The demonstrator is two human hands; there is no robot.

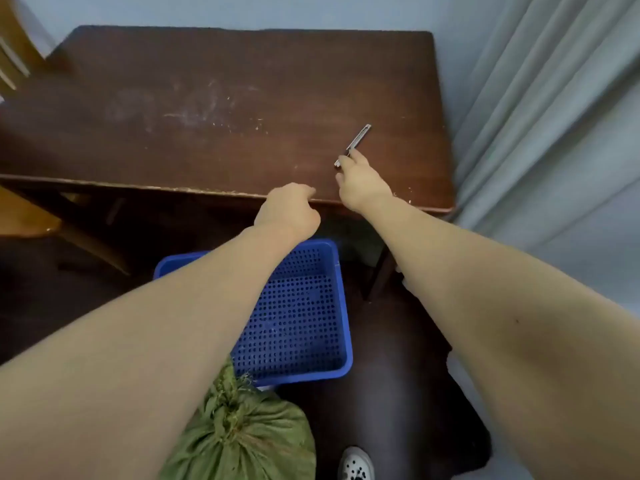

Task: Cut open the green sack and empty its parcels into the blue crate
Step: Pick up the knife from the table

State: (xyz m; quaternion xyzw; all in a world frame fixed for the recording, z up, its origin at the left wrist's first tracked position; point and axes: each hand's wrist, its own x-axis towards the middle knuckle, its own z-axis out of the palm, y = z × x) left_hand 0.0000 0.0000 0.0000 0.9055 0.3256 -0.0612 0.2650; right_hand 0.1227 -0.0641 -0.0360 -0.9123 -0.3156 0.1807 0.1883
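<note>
A green woven sack (242, 434), tied shut at its neck, sits on the dark floor at the bottom of the view. It lies under the person's left forearm and well short of both hands. Its gathered top touches or overlaps the near rim of a blue perforated plastic crate (298, 323), which stands on the floor just in front of the table with nothing in it.

Both arms stretch forward over sack and crate. The left hand (289, 209) is at the front edge of the dark brown wooden tabletop (207, 133), fingers curled under into a fist with nothing seen in it. The right hand (362, 181) reaches further, over the tabletop near its right corner. Its fingers (354, 159) lie on the near end of a slim silver utility knife (358, 140), which rests flat on the wood and points away to the upper right. Whether the fingers have closed around the knife cannot be told.

A white shoe with dark spots (356, 464) shows beside the sack. A pale curtain (554, 116) hangs at the right, and a light wooden chair (20, 216) stands at the left.
</note>
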